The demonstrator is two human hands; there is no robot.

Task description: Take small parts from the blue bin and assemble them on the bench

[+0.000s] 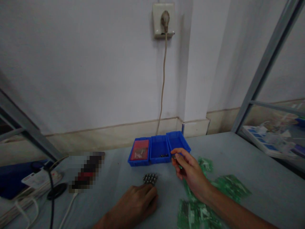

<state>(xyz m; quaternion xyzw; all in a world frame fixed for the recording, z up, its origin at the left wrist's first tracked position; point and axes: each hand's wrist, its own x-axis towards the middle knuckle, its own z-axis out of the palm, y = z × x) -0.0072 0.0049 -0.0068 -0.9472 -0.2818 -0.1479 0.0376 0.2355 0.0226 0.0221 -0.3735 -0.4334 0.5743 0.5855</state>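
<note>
My left hand [140, 202] rests on the table with its fingers curled and closed at the near edge of a dark piece with rows of shiny dots [150, 178]; the fingertips are hidden. Just in front of the blue bins, my right hand [189, 168] pinches a small dark metallic piece [176, 159], too small and dim to name. Beyond the hands stand three blue bins side by side. The left bin [138, 164] has a red packet [140, 149] in it. A few small dark parts [164, 156] lie in the middle bin [159, 160]. The right bin [177, 141] is partly behind my fingers.
Green plastic packets [232, 187] lie around and under my right forearm. At the left are a pixelated object [87, 173], cables and a black disc [57, 191]. A wall with a plugged-in cord [164, 70] rises behind the table; metal frame bars flank it.
</note>
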